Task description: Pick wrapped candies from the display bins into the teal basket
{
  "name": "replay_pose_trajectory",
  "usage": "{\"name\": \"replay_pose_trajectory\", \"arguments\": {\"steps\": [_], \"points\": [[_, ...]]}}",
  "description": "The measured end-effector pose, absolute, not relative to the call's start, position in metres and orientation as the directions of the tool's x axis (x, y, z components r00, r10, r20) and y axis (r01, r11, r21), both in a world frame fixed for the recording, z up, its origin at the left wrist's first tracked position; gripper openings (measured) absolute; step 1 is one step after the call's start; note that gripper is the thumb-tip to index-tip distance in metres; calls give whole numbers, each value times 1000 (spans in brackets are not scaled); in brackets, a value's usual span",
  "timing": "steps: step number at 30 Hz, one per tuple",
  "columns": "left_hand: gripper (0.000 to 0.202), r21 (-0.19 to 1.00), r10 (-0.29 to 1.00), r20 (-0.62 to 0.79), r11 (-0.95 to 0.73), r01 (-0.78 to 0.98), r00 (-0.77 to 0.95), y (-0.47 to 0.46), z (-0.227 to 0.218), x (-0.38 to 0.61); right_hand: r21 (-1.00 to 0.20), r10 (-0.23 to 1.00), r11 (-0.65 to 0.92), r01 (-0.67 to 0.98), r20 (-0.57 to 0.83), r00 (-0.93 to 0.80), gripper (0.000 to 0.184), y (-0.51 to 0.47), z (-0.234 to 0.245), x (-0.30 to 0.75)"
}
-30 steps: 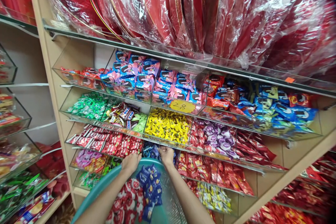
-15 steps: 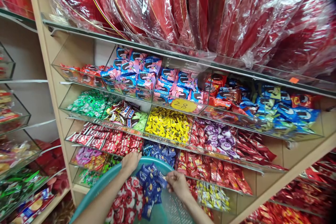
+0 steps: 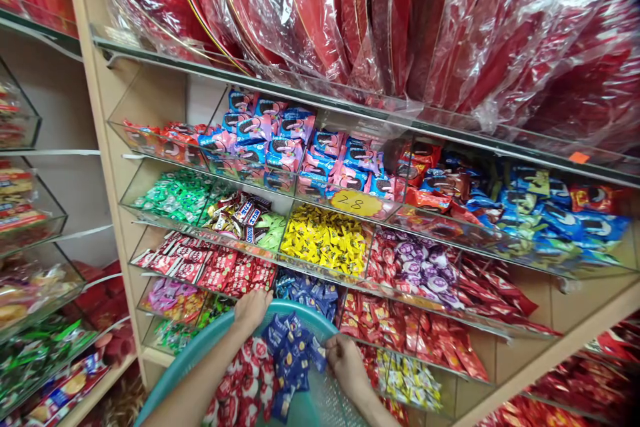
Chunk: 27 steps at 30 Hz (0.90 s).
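Observation:
A teal plastic basket point(image 3: 210, 343) sits low in the middle, held up to the sweet shelves. My left hand point(image 3: 251, 310) is closed over its far rim. My right hand point(image 3: 345, 363) rests inside the basket with its fingers pinched on a blue-wrapped sweet point(image 3: 316, 352) at the edge of a pile of blue-wrapped sweets point(image 3: 287, 360). Red and white wrapped sweets point(image 3: 240, 387) lie to the left in the basket. Just behind the rim is the shelf bin of matching blue sweets point(image 3: 307, 290).
Clear sloping bins hold green sweets point(image 3: 173, 195), yellow sweets point(image 3: 325, 240), purple and red sweets point(image 3: 420, 267), red bars point(image 3: 200, 267) and blue biscuit packs point(image 3: 280, 140). A yellow price tag point(image 3: 356, 202) reads 28. Red trays in plastic wrap point(image 3: 380, 13) stand on the top shelf.
My right hand came back from the blue sweets bin into the basket and set blue sweets on the pile. My left hand stayed on the rim.

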<state>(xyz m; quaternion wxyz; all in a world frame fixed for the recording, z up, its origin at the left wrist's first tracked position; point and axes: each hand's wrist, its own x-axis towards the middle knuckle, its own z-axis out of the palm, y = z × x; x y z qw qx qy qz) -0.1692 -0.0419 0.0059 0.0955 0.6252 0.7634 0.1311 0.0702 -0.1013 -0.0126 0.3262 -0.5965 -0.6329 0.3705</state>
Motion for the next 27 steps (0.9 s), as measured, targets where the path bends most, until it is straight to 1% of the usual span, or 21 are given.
{"name": "replay_pose_trajectory", "arguments": {"steps": [2, 4, 5, 8, 14, 20, 23, 25, 27], "points": [[52, 318, 979, 19, 186, 930, -203, -42, 6, -169, -757, 988, 154, 635, 126, -89, 9, -104, -12, 75], [52, 316, 979, 22, 188, 930, -205, -42, 6, -169, -659, 973, 220, 719, 206, -109, 12, -107, -10, 78], [51, 314, 978, 25, 188, 931, -206, -42, 5, -169, -624, 968, 237, 744, 220, -123, 14, -108, -9, 79], [52, 315, 977, 37, 187, 931, -209, -42, 4, -169, -583, 966, 251, 773, 207, -158, 15, -110, -7, 81], [52, 314, 977, 40, 186, 931, -209, -41, 2, -169, -567, 959, 269, 779, 235, -161, 16, -104, -11, 81], [51, 324, 977, 35, 189, 927, -211, -39, -2, -171, -558, 938, 336, 759, 275, -213, 11, -98, -28, 70], [50, 317, 976, 39, 192, 929, -215, -39, -2, -171, -557, 953, 301, 774, 210, -219, 15, -97, -36, 71], [50, 308, 977, 48, 185, 933, -210, -40, -1, -170, -510, 964, 266, 818, 147, -221, 22, -96, -39, 72], [50, 306, 978, 49, 178, 935, -202, -41, 0, -170, -445, 964, 265, 855, 101, -246, 28, -96, -41, 74]]}}
